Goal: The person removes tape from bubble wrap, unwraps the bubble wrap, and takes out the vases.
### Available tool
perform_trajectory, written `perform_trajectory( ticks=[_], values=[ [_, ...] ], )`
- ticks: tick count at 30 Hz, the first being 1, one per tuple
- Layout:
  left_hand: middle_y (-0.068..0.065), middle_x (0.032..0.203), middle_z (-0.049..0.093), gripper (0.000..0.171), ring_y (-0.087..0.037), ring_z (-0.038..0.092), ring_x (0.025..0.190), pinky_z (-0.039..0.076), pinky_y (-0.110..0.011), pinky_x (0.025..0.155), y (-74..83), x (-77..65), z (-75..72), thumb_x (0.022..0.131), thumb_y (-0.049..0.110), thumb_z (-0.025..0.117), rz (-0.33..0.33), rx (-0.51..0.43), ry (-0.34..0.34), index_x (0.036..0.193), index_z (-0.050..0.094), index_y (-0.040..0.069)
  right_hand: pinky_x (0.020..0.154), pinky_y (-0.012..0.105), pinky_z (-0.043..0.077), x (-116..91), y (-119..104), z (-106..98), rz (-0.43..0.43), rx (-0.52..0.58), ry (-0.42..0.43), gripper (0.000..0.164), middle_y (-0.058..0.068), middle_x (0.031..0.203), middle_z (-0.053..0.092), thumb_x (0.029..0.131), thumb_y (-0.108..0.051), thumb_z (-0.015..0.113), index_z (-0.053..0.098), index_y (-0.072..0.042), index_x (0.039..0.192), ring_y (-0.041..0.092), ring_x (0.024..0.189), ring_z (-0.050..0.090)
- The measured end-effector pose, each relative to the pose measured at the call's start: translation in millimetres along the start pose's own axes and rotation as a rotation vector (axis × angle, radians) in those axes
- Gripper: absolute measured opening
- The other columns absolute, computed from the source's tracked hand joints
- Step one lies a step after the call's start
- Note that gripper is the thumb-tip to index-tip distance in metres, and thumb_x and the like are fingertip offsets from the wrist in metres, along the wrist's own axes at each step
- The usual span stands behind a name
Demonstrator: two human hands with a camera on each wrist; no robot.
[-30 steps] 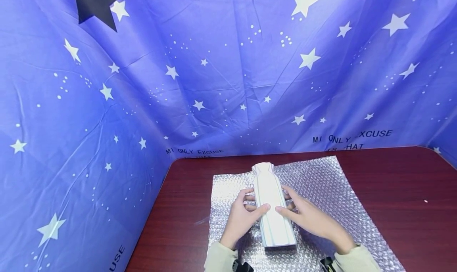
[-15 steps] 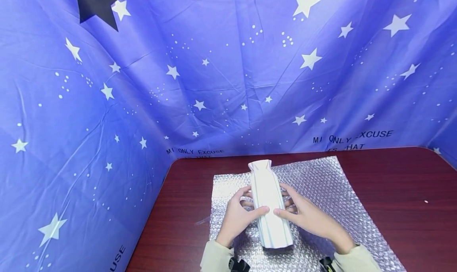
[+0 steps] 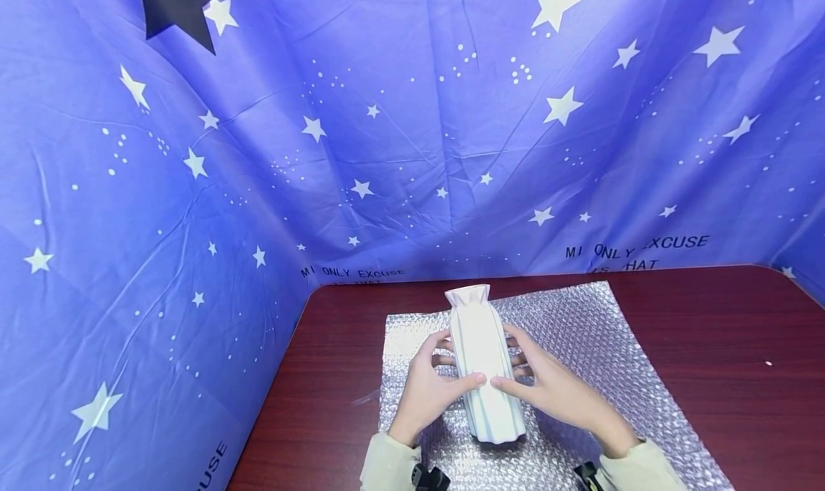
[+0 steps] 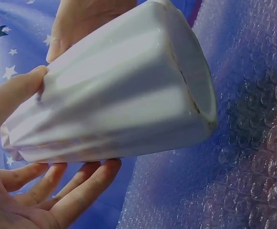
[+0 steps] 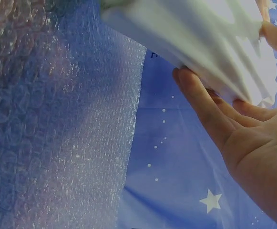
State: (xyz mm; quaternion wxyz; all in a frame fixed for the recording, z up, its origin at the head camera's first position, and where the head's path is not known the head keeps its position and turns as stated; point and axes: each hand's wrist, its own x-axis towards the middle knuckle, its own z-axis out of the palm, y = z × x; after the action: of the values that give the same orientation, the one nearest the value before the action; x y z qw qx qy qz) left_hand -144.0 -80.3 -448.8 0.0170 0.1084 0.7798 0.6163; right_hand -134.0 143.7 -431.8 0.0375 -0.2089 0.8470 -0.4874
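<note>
Both hands hold a white fluted vase (image 3: 480, 341) with a pinched neck and flared rim, over a sheet of bubble wrap (image 3: 567, 326). My left hand (image 3: 428, 387) grips its left side, thumb on the near face and fingers behind. My right hand (image 3: 548, 383) grips the right side in the same way. In the left wrist view the vase (image 4: 109, 90) shows its base end, raised off the wrap. The right wrist view has the right hand's fingers (image 5: 200, 98) along the vase (image 5: 214, 43). The vase leans, its neck pointing away from me.
The bubble wrap lies flat on a dark red wooden table (image 3: 728, 348). A small white speck (image 3: 768, 363) sits on the table at the right. Blue star-printed cloth (image 3: 412, 119) hangs behind the table and along its left side.
The vase has shifted slightly left and tilted more upright, so its neck sits a bit higher in the head view. Both hands moved with it and kept their grip.
</note>
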Motion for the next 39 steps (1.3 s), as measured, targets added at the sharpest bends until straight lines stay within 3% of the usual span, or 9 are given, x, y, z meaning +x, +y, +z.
perform_trajectory(
  ticks=[13, 19, 28, 39],
  values=[
    [-0.012, 0.126, 0.059, 0.087, -0.024, 0.064, 0.104, 0.061, -0.028, 0.079, 0.3, 0.6, -3.0, 0.072, 0.023, 0.090, 0.057, -0.059, 0.012, 0.146, 0.044, 0.020, 0.079, 0.032, 0.060, 2.6, -2.5, 2.8, -0.017, -0.032, 0.053, 0.087, 0.020, 0.136, 0.053, 0.086, -0.044, 0.074, 0.026, -0.014, 0.152, 0.026, 0.108, 0.064],
    [-0.008, 0.124, 0.063, 0.088, -0.021, 0.062, 0.109, 0.059, -0.026, 0.084, 3.0, -1.5, -3.3, 0.069, 0.027, 0.092, 0.071, -0.023, 0.032, 0.144, 0.047, 0.025, 0.085, 0.034, 0.060, 0.4, -0.8, 5.9, -0.020, -0.016, 0.094, 0.093, 0.019, 0.138, 0.053, 0.083, -0.044, 0.078, 0.025, -0.015, 0.153, 0.029, 0.111, 0.064],
    [-0.007, 0.124, 0.062, 0.088, -0.023, 0.062, 0.110, 0.058, -0.029, 0.088, 0.2, 0.4, -4.0, 0.065, 0.021, 0.094, 0.130, -0.052, 0.051, 0.141, 0.049, 0.027, 0.089, 0.036, 0.059, 1.8, -1.6, 5.6, -0.055, -0.006, 0.101, 0.097, 0.021, 0.145, 0.046, 0.081, -0.043, 0.079, 0.023, -0.017, 0.155, 0.037, 0.116, 0.062],
    [0.001, 0.130, 0.060, 0.085, -0.020, 0.061, 0.113, 0.057, -0.031, 0.093, -1.0, 0.4, -5.9, 0.066, 0.022, 0.094, 0.219, -0.042, 0.067, 0.139, 0.051, 0.030, 0.092, 0.042, 0.057, 4.8, -5.6, 5.9, -0.101, -0.077, 0.132, 0.100, 0.019, 0.147, 0.044, 0.078, -0.040, 0.082, 0.024, -0.016, 0.156, 0.038, 0.119, 0.060]
  ],
)
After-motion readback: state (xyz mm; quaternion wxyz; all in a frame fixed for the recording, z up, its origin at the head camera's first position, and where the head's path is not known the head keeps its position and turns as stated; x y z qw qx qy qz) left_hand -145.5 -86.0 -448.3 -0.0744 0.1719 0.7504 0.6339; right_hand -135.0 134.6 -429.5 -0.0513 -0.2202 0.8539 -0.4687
